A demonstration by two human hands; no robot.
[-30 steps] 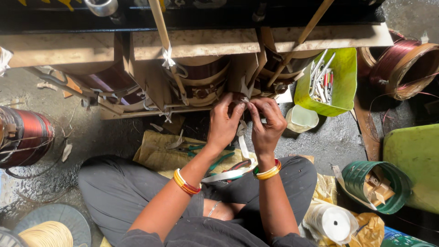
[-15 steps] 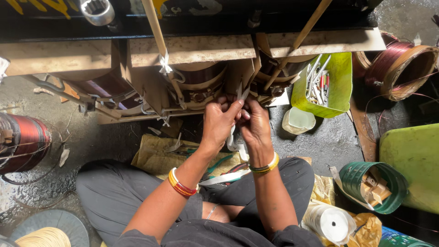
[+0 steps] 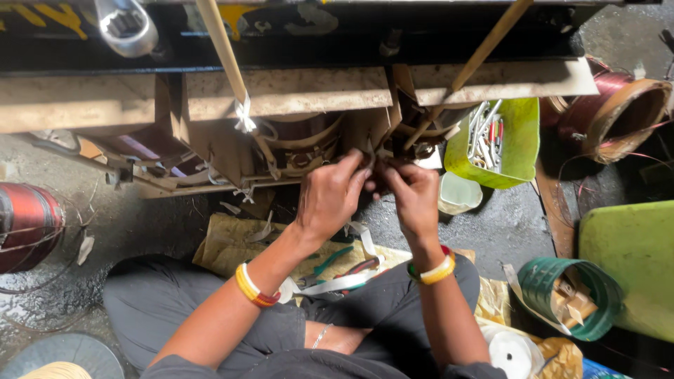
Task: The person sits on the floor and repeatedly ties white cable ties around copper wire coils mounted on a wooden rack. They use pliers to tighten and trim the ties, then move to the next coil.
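Hands meet at the coil winding (image 3: 305, 151) under the frame: my left hand (image 3: 330, 196) and right hand (image 3: 415, 200) both pinch thin white tape (image 3: 365, 242), soft and light, best gripped near its end.

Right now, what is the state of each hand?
Left hand: fingers pinched at the coil; what it grips cannot be told.
Right hand: the same.

Large steel ring spanner (image 3: 126, 27) rests on the black frame, upper left. Lime-green plastic tray (image 3: 523, 151) holds loose metal parts. Copper wire spool (image 3: 28, 224) lies at left; a second reddish coil (image 3: 621, 112) at upper right. Green-taped round tub (image 3: 569, 295) contains wood scraps (contents partly hidden). White tape roll (image 3: 512, 354) sits beside it.
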